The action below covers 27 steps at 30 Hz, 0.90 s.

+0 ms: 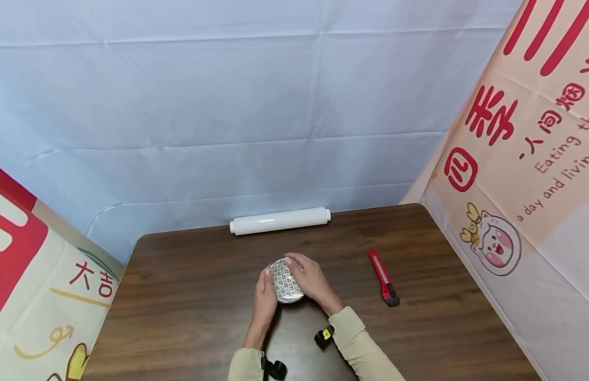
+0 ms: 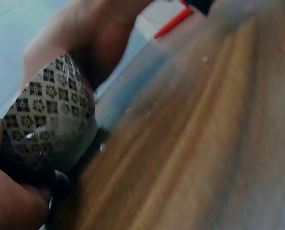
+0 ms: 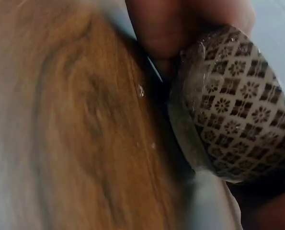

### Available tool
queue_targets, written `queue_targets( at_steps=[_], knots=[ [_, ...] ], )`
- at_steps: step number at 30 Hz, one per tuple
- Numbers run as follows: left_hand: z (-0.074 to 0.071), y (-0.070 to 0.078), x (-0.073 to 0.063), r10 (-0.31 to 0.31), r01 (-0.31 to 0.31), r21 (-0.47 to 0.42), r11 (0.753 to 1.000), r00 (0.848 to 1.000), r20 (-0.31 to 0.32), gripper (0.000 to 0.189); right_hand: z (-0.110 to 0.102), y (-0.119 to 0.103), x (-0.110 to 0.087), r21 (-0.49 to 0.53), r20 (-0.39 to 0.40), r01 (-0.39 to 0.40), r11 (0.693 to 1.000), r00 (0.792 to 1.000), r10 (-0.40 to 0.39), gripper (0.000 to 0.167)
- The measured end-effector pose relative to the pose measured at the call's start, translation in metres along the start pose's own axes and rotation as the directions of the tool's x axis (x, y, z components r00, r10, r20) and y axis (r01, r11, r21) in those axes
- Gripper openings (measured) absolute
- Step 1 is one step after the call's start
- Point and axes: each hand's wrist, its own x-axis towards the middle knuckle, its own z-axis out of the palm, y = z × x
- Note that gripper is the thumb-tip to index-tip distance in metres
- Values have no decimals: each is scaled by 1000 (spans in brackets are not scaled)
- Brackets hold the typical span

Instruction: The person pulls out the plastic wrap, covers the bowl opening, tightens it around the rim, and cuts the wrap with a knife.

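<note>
A small round bowl with a dark flower-and-diamond pattern is held over the middle of the table, its patterned surface facing up. Shiny clear plastic film clings to it, with wrinkles showing in the left wrist view. My left hand grips its left side. On the opposite side my right hand holds it, the thumb lying over the top edge. The right wrist view shows the bowl close to the tabletop; whether it touches the wood I cannot tell. Its underside is hidden.
A white roll of plastic film lies along the back edge of the dark wooden table. To the right of my hands lies a red box cutter. A pale cloth hangs behind, with printed cloths at both sides.
</note>
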Motion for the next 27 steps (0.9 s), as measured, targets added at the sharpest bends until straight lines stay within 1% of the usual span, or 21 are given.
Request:
queue_targets(
  at_steps=[4,7,11,14,16,18,21,24,25,27],
  knots=[
    [-1,4,4,-20,19,-38,999,999,-25,47,6,-1,2,31,-69,-70,997,995,72,44],
    [0,6,4,-16,16,-2,1000,996,-86,45,10,-4,2,37,-111,-80,996,990,83,44],
    [3,8,1,-25,36,62,997,984,-174,42,14,-6,0,43,-161,-91,995,982,96,40],
    [7,9,1,-36,51,65,997,976,-213,41,16,-5,0,33,-199,-108,994,974,113,39],
    [8,10,3,-35,49,60,997,975,-221,40,16,-6,1,34,-226,-116,993,967,121,39],
    [7,10,4,-34,44,48,998,979,-201,41,16,-7,1,33,-250,-123,992,960,127,40],
    [4,9,6,-50,49,-12,999,991,-128,49,14,-6,0,38,-268,-115,993,956,121,42],
    [0,7,7,-68,64,-109,992,997,-31,64,11,-4,-2,36,-244,-103,994,964,108,46],
    [0,6,7,-79,76,-130,989,997,-16,68,11,-4,-2,37,-231,-99,994,967,105,47],
    [-1,6,8,-73,72,-149,986,997,-2,72,10,-4,-2,42,-203,-91,995,974,98,47]
  ],
)
